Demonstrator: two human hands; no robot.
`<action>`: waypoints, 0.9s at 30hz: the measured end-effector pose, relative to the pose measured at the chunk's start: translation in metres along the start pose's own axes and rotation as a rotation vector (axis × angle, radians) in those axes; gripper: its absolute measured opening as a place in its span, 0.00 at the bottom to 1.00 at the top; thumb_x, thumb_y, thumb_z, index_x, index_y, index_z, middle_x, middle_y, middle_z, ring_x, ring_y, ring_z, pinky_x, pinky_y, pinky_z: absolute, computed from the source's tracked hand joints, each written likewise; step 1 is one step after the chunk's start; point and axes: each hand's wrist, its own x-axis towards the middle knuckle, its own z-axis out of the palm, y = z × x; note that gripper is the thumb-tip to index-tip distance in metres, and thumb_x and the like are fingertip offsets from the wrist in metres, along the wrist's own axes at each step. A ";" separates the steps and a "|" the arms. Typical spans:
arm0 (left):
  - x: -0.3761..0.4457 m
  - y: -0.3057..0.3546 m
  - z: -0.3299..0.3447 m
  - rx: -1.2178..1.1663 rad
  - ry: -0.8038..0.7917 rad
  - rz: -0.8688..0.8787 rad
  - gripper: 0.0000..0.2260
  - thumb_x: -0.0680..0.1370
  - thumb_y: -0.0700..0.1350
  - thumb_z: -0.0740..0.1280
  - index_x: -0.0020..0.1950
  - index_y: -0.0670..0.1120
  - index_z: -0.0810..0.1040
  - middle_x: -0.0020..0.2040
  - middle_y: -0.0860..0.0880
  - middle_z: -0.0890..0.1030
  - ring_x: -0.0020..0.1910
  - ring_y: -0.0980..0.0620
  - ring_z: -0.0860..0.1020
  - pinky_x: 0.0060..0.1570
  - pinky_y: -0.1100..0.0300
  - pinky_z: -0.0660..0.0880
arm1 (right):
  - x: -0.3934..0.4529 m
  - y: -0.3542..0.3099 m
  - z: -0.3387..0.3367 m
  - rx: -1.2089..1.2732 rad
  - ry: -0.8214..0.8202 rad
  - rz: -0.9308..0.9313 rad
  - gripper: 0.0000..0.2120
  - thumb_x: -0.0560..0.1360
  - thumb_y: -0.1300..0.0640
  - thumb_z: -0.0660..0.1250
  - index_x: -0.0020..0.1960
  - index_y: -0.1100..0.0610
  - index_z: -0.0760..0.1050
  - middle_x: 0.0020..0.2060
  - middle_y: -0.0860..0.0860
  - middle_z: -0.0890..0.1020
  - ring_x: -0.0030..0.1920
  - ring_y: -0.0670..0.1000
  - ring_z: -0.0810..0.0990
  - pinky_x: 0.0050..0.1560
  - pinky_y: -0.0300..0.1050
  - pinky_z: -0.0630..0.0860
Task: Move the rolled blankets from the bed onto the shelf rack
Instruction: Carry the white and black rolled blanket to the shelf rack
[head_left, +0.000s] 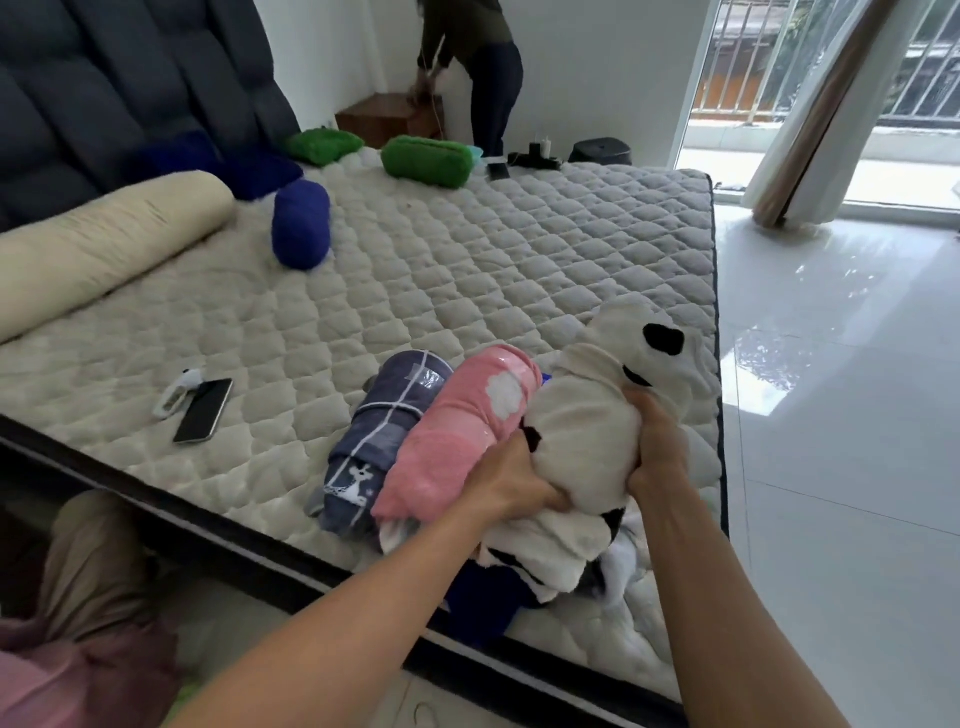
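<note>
The white roll (576, 431), clasped between both hands' fingers (545, 499), is being picked up; lifting clear is required next.

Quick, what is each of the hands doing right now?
Left hand: closed on the white blanket, on its left side.
Right hand: closed on the same white blanket, on its right side.

Seven rolled blankets (597, 415), one cream bolster (104, 249), one phone (203, 410), two hands (511, 483)
</note>
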 end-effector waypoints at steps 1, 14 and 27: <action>-0.010 0.003 -0.008 -0.023 0.019 0.027 0.39 0.58 0.54 0.76 0.67 0.49 0.69 0.61 0.49 0.79 0.59 0.47 0.77 0.59 0.54 0.75 | -0.018 -0.011 0.006 0.003 -0.043 -0.034 0.16 0.62 0.47 0.75 0.47 0.53 0.83 0.45 0.52 0.86 0.48 0.54 0.83 0.46 0.49 0.81; -0.278 -0.083 -0.116 -0.442 0.444 0.060 0.42 0.64 0.55 0.79 0.73 0.58 0.62 0.69 0.56 0.67 0.68 0.57 0.66 0.67 0.59 0.66 | -0.275 -0.014 0.089 -0.121 -0.617 -0.236 0.20 0.62 0.51 0.76 0.53 0.54 0.80 0.47 0.50 0.84 0.48 0.49 0.82 0.40 0.43 0.76; -0.603 -0.218 -0.076 -1.004 1.252 -0.223 0.28 0.69 0.40 0.75 0.65 0.54 0.68 0.59 0.54 0.78 0.56 0.54 0.77 0.60 0.51 0.75 | -0.596 0.177 0.179 -0.497 -1.540 -0.096 0.14 0.70 0.55 0.73 0.55 0.55 0.80 0.45 0.49 0.84 0.42 0.45 0.81 0.34 0.38 0.75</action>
